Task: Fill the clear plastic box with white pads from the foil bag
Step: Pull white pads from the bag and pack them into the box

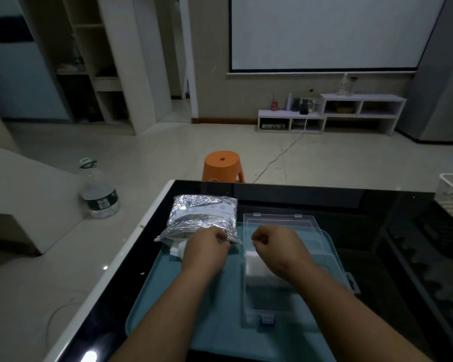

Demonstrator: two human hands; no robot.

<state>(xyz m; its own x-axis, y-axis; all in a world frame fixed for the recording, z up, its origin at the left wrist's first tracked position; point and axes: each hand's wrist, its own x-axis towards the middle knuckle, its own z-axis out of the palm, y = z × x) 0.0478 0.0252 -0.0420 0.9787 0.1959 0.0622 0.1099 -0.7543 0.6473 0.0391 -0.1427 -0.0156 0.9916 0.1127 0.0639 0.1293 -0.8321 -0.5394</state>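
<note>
Well, the glossy black counter (pixel 324 199) carries a teal plastic tray (pixel 168 309), and the work sits there. Just ahead of the left hand (pixel 207 248) lies the crinkled silver foil bag (pixel 204 218). Its long axis runs away from the person, and its mouth is at the near end. That hand pinches the bag's near edge between thumb and fingers. Under and beyond the right hand (pixel 275 244) lies the clear plastic box (pixel 272 304), lid thrown back on the far side, lengthwise the same way. The right hand hovers over it with fingers curled; whether it pinches anything I cannot tell. One white pad (pixel 255 267) lies in the box beside that wrist. More white pads (pixel 177 249) poke from the bag's mouth, just left of the left hand. That hand is nearer the bag, so I'd guess the next pad travels rightward.
</note>
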